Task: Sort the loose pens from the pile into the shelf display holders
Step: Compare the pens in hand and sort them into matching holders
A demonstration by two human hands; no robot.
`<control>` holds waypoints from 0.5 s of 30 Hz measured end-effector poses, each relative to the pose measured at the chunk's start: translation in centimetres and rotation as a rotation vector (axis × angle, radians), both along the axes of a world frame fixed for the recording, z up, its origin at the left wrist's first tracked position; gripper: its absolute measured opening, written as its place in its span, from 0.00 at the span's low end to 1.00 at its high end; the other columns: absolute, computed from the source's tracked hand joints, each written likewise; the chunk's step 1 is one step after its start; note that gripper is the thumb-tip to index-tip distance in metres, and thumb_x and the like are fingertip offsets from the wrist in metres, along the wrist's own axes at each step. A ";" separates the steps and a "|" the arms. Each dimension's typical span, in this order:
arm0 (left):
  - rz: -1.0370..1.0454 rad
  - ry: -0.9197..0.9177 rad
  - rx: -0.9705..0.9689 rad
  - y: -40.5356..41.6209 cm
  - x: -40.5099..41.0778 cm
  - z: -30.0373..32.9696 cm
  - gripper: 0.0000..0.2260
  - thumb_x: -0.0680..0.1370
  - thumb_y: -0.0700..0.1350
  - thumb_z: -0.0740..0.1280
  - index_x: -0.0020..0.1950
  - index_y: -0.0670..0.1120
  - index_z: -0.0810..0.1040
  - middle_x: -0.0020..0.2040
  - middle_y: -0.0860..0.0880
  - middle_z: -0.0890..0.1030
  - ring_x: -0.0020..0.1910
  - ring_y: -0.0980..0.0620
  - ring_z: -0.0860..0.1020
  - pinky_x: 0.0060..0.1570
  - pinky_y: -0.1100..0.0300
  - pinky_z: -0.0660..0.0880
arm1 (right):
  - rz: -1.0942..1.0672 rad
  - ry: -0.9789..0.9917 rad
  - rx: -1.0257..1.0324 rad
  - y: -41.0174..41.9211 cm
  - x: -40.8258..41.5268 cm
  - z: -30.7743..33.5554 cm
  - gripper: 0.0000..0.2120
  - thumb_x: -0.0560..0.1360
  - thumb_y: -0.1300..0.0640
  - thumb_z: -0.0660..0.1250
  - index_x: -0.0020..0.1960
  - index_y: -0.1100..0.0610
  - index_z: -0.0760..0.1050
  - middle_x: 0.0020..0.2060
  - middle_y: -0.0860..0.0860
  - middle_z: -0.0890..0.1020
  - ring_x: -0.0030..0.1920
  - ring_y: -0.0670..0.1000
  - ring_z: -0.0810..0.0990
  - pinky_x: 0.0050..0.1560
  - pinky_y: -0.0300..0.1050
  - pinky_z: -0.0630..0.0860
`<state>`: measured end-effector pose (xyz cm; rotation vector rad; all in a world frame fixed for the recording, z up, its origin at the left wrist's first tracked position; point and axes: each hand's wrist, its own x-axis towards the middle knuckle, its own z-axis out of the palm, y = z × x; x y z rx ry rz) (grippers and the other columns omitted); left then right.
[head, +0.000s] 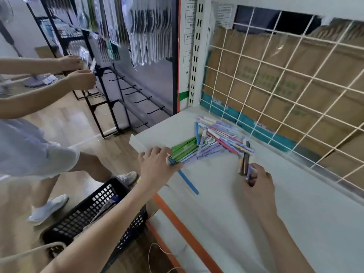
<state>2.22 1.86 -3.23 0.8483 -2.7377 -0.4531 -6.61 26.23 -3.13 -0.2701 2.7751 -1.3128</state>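
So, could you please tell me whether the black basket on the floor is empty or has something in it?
Not empty: the black basket holds what look like packaged items lying inside; exactly what they are cannot be told.

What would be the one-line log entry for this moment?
left hand: grips blue pen | right hand: holds few pens | pile: on shelf | holders: not visible
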 end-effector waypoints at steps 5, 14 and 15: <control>-0.025 0.029 0.019 -0.1 0.2 0.0 0.22 0.72 0.65 0.64 0.58 0.53 0.73 0.51 0.56 0.79 0.61 0.51 0.72 0.63 0.50 0.59 | -0.003 0.006 -0.022 0.3 0.3 0.0 0.24 0.72 0.68 0.63 0.66 0.56 0.70 0.54 0.57 0.72 0.44 0.52 0.72 0.50 0.39 0.64; -0.106 0.002 0.183 -0.7 0.6 0.9 0.18 0.73 0.59 0.68 0.60 0.55 0.76 0.49 0.60 0.75 0.61 0.55 0.71 0.61 0.53 0.58 | 0.000 -0.024 0.001 0.1 0.9 0.7 0.26 0.72 0.69 0.60 0.68 0.56 0.66 0.53 0.57 0.71 0.41 0.49 0.63 0.41 0.38 0.58; -0.114 -0.029 0.204 -0.9 0.5 1.1 0.18 0.73 0.58 0.68 0.61 0.55 0.76 0.50 0.60 0.75 0.61 0.55 0.70 0.61 0.53 0.58 | -0.002 -0.030 0.008 0.1 0.9 0.8 0.26 0.72 0.70 0.60 0.68 0.57 0.66 0.51 0.56 0.69 0.42 0.50 0.64 0.42 0.38 0.58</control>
